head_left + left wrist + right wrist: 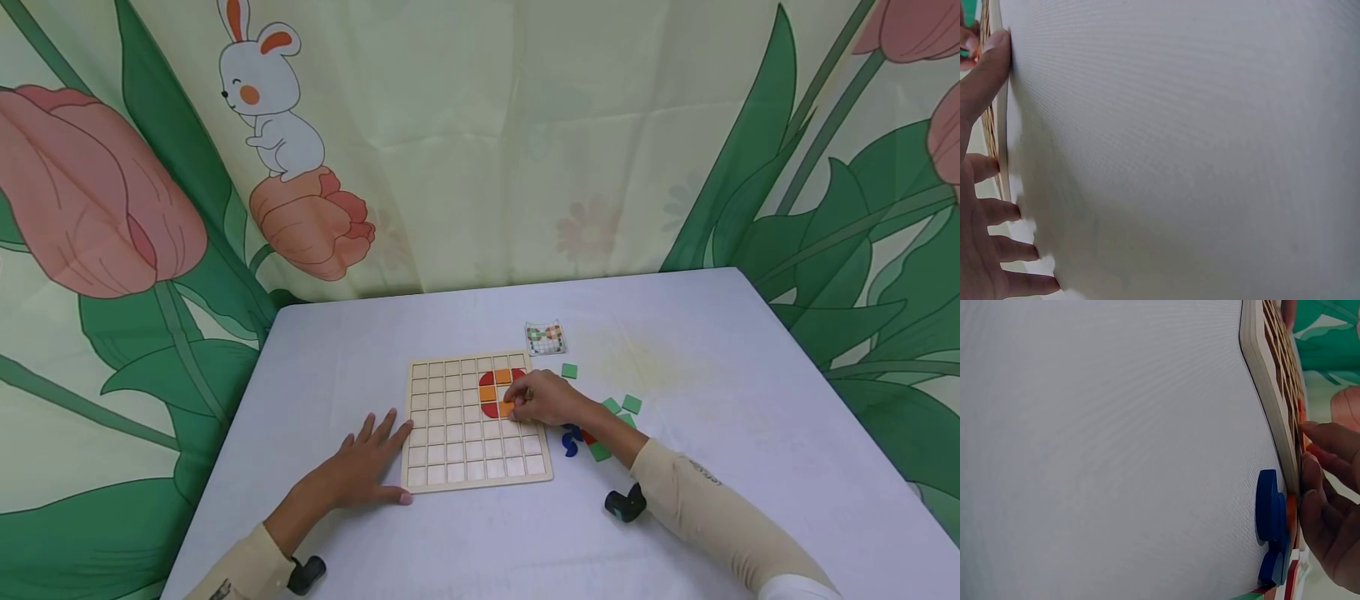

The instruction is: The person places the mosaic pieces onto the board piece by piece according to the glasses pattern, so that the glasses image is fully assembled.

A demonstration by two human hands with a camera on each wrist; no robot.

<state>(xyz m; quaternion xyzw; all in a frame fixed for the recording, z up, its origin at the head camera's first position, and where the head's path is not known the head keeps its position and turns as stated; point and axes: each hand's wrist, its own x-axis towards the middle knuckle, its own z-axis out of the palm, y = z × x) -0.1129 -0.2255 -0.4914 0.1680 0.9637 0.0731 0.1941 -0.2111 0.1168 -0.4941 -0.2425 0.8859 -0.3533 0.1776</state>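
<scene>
A wooden grid board (pixel 446 457) lies flat on the table. Red quarter-round tiles (pixel 489 409) and orange square tiles (pixel 487 392) sit in cells at its upper right. My right hand (pixel 546 397) is over that group, its thumb and fingers pinching an orange tile (pixel 1311 449) low over the board. Part of the group is hidden under this hand. My left hand (pixel 367 467) lies spread at the board's left side, index fingertip at the edge and thumb near the lower left corner. In the left wrist view, the straight fingers (pixel 1013 249) reach onto the white cloth.
Blue curved pieces (pixel 571 442) lie right of the board, partly under the right forearm. Around them are several green square tiles (pixel 632 404) and a red piece (pixel 588 437). A small pattern card (pixel 545 338) lies behind the board. The table's white cloth (pixel 712 375) meets a printed curtain at the back.
</scene>
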